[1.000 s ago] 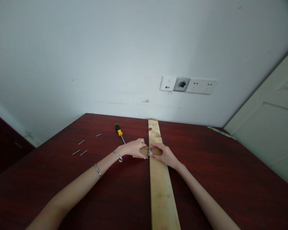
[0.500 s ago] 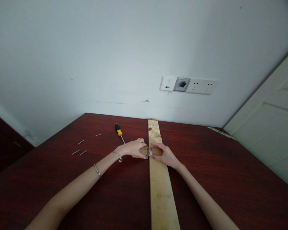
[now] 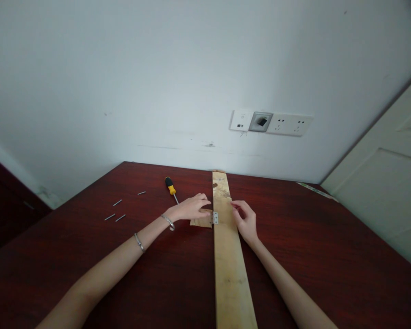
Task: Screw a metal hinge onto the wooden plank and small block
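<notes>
A long pale wooden plank [image 3: 229,265] lies lengthwise on the dark red table [image 3: 150,274]. A small wooden piece [image 3: 201,221] sits against the plank's left edge, and a small metal hinge [image 3: 215,218] bridges the two. My left hand [image 3: 190,208] rests on the small wooden piece with its fingers curled down on it. My right hand [image 3: 245,218] hovers at the plank's right edge, fingers loosely bent and apart, holding nothing.
A screwdriver [image 3: 171,188] with a yellow and black handle lies just beyond my left hand. Several screws [image 3: 115,211] are scattered at the table's far left. Wall sockets [image 3: 270,123] sit above the table. A white door [image 3: 383,183] stands at the right.
My right hand has lifted off the hinge and drawn back to the plank's right edge, leaving the hinge uncovered. My left hand stays on the small wooden piece.
</notes>
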Motion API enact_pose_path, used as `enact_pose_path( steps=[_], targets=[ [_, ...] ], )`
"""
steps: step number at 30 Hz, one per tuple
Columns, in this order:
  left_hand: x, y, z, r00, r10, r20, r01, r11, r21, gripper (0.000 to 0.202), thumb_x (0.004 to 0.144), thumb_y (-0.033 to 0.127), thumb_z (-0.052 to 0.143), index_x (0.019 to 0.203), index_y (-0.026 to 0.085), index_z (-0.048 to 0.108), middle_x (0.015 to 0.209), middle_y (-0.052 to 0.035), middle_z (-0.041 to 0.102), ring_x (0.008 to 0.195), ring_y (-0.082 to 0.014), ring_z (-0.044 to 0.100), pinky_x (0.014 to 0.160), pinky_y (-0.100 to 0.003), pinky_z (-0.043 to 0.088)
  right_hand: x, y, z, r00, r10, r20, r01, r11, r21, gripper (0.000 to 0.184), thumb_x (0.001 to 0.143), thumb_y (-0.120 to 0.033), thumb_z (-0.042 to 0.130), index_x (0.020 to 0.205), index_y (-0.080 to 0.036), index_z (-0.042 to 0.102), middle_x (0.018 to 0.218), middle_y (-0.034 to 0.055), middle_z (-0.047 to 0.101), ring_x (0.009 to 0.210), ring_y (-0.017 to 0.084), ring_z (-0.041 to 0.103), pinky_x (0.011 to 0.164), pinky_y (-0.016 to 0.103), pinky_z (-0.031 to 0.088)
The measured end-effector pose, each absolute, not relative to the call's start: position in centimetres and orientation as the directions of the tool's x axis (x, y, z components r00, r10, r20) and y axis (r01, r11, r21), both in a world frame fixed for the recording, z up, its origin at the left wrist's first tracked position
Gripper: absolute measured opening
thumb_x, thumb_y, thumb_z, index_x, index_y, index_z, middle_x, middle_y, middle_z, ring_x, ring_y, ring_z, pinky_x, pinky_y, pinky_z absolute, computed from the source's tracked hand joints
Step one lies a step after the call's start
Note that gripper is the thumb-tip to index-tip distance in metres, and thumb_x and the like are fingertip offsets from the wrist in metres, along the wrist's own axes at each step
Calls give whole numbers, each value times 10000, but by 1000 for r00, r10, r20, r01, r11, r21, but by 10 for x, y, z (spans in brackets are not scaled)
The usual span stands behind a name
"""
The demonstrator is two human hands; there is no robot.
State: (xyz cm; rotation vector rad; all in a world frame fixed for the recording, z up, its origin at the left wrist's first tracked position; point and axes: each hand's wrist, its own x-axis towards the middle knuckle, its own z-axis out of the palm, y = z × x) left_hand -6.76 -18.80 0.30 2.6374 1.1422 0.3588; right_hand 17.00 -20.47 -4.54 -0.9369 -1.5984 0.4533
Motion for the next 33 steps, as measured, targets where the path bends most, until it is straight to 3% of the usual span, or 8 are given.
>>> enact_pose_path(
  steps=[5,10,15,18,21,27,33],
  targets=[
    [-72,-192,18,625,745,233,682,-666,301,361,888,346,542,1189,154,594,1126,-98,577,1085,-212,516,929,-315,432,173,-202,-46,14,781,624,340,583,-738,184,814,-188,510,914,-184,665,875,55,650,806,190,602,689,310,480],
    [-112,-197,38,544,785,296,738,-616,277,319,898,317,514,1154,155,612,1106,-84,603,1050,-190,547,961,-312,414,173,-202,-49,-92,747,658,386,636,-668,172,808,-184,510,899,-182,656,864,54,639,762,182,590,655,300,470],
    [-192,-191,43,344,909,237,898,-392,200,262,868,291,508,1047,184,666,990,-62,651,909,-175,592,789,-264,451,174,-202,-51,-107,771,627,395,612,-685,169,807,-215,516,879,-181,665,863,59,646,760,189,603,626,295,474],
    [-242,-188,38,104,987,125,981,-123,149,266,841,251,512,1049,193,668,1010,-53,672,911,-170,613,771,-240,441,175,-200,-52,-110,787,607,398,594,-699,171,798,-240,521,859,-184,671,854,59,652,762,197,612,620,298,478],
    [-277,-190,30,-5,998,63,993,-2,114,239,808,247,553,993,174,684,997,-71,690,900,-195,632,727,-243,443,175,-200,-52,-115,796,594,416,582,-699,180,793,-257,516,845,-191,676,849,60,661,760,204,618,625,307,480],
    [-299,-192,18,-59,998,10,996,59,62,170,775,259,590,886,185,695,987,-82,697,911,-224,635,698,-249,437,174,-202,-49,-98,803,588,408,572,-712,180,783,-279,520,819,-202,679,852,65,678,735,205,621,614,310,488],
    [-298,-190,14,-26,1000,-6,999,26,39,170,781,269,577,886,207,695,956,-53,701,889,-189,627,675,-220,422,173,-202,-49,-97,803,587,411,570,-711,181,787,-283,518,812,-195,674,840,66,677,724,204,619,613,310,483]
  ],
)
